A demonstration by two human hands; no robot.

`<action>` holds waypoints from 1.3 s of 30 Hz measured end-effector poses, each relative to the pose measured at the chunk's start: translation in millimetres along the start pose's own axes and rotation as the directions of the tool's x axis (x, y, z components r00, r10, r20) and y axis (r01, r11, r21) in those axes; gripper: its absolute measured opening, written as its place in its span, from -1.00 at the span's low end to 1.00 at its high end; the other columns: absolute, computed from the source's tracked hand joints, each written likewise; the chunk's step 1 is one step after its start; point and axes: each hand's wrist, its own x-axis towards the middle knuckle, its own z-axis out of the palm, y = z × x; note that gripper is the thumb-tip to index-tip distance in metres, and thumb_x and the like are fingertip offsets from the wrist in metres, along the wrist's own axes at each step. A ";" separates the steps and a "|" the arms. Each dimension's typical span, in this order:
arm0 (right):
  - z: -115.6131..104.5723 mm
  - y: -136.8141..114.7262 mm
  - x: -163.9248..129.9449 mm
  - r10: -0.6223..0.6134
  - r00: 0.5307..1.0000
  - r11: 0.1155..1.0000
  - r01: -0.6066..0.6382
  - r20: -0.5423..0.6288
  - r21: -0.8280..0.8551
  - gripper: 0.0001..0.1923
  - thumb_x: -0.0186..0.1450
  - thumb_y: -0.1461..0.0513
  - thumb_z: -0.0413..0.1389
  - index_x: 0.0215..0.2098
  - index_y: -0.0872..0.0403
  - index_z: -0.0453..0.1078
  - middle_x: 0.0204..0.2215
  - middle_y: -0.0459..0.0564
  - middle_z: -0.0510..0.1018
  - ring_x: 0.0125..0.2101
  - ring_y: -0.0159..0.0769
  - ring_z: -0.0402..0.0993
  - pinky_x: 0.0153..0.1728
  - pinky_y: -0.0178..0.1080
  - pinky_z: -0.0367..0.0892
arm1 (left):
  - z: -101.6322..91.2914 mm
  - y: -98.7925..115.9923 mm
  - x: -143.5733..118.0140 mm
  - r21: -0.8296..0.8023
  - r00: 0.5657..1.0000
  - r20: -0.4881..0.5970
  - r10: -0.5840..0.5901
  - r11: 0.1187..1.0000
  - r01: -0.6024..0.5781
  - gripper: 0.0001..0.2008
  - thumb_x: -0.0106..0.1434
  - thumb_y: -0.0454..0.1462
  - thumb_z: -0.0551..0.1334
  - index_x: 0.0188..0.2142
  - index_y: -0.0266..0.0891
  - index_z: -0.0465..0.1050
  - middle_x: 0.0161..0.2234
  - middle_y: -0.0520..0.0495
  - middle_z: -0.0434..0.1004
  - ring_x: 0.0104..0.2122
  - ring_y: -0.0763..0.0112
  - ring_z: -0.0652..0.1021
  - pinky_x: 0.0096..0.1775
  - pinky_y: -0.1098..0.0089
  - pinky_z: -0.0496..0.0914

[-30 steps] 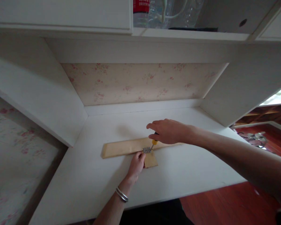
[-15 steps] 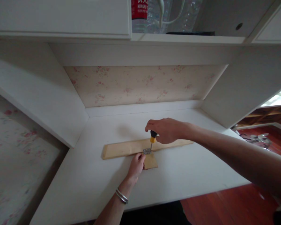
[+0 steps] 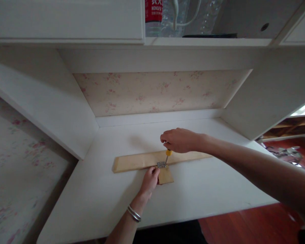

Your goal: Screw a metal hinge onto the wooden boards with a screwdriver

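Note:
My right hand (image 3: 179, 139) is wrapped round the handle of a screwdriver (image 3: 168, 153), yellow at its lower end. The shaft slants down to the right part of a metal hinge (image 3: 161, 164). That hinge lies across the joint between a long wooden board (image 3: 134, 161) and a small wooden block (image 3: 166, 176). My left hand (image 3: 150, 179) pinches the block's left side, with thumb and finger close beside the hinge. A silver bangle sits on the left wrist. The screw under the screwdriver tip is too small to make out.
Board and block lie on a white desktop (image 3: 112, 203). White side panels (image 3: 48, 101) stand left and right. Overhead, a shelf (image 3: 210, 42) holds plastic bottles, one with a red label (image 3: 154, 11). Red flooring (image 3: 234, 222) shows beyond the front edge.
My right hand has closed round the screwdriver handle, from looser fingers with the dark grip showing. The screwdriver leans a little more to the right. The left hand keeps its hold.

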 end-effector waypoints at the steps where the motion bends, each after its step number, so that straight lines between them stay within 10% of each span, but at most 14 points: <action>1: 0.8 0.6 -0.2 -0.050 0.999 0.998 0.051 -0.015 0.029 -0.75 0.23 0.32 0.01 -0.13 0.07 0.40 -0.15 0.05 0.47 -0.21 -0.19 0.43 -0.27 -0.24 0.26 | 0.0 -0.6 0.2 -0.006 1.000 0.001 0.007 1.000 -0.007 -0.70 0.17 -0.10 0.13 -0.31 -0.32 0.42 -0.36 -0.12 0.48 -0.38 0.33 0.46 -0.38 0.44 0.31; 7: 5.3 -0.7 -1.8 0.059 0.997 0.997 -0.057 -0.039 0.059 -0.62 0.29 -0.01 0.01 -0.06 0.02 0.36 -0.12 0.06 0.47 -0.26 -0.11 0.46 -0.32 -0.18 0.28 | -0.8 -1.0 1.2 -0.048 1.000 0.017 0.019 0.999 -0.019 -0.71 0.16 -0.12 0.15 -0.31 -0.33 0.43 -0.40 -0.10 0.46 -0.38 0.34 0.46 -0.37 0.44 0.30; 12: 7.5 0.9 -4.2 0.017 0.998 0.999 -0.014 -0.056 0.045 -0.65 0.23 0.25 0.04 0.00 -0.01 0.31 -0.05 0.04 0.43 -0.20 -0.15 0.45 -0.27 -0.22 0.27 | -0.9 2.0 0.1 -0.075 0.998 0.048 -0.041 0.996 0.045 -0.70 0.13 -0.10 0.16 -0.31 -0.31 0.42 -0.39 -0.10 0.46 -0.43 0.35 0.45 -0.48 0.46 0.26; 17: 9.5 1.3 -6.8 0.062 0.995 0.996 -0.057 -0.076 0.068 -0.55 0.26 0.00 0.05 0.06 -0.01 0.27 -0.06 0.06 0.41 -0.27 -0.12 0.46 -0.34 -0.20 0.28 | -0.5 0.7 0.9 -0.071 0.998 0.042 -0.038 0.997 0.041 -0.72 0.13 -0.11 0.16 -0.32 -0.31 0.41 -0.39 -0.10 0.47 -0.42 0.35 0.45 -0.49 0.47 0.25; 23: 9.8 0.8 -7.6 0.022 0.997 0.998 -0.018 -0.069 0.066 -0.64 0.19 0.25 0.05 -0.02 -0.03 0.31 -0.05 0.00 0.40 -0.32 -0.21 0.47 -0.38 -0.25 0.26 | -1.0 -2.8 3.6 -0.013 1.000 0.022 -0.010 1.000 0.011 -0.70 0.12 -0.10 0.15 -0.34 -0.32 0.42 -0.39 -0.11 0.48 -0.43 0.35 0.45 -0.49 0.47 0.23; 39: 11.3 -1.3 -5.1 0.165 0.980 0.986 -0.165 -0.115 0.014 -0.70 0.31 0.12 -0.04 -0.08 0.04 0.37 -0.15 0.06 0.48 -0.26 -0.11 0.46 -0.32 -0.18 0.27 | -1.0 7.1 -2.8 0.004 1.000 0.002 -0.029 1.000 0.029 -0.65 0.13 -0.03 0.19 -0.32 -0.30 0.44 -0.36 -0.13 0.50 -0.41 0.34 0.46 -0.42 0.44 0.28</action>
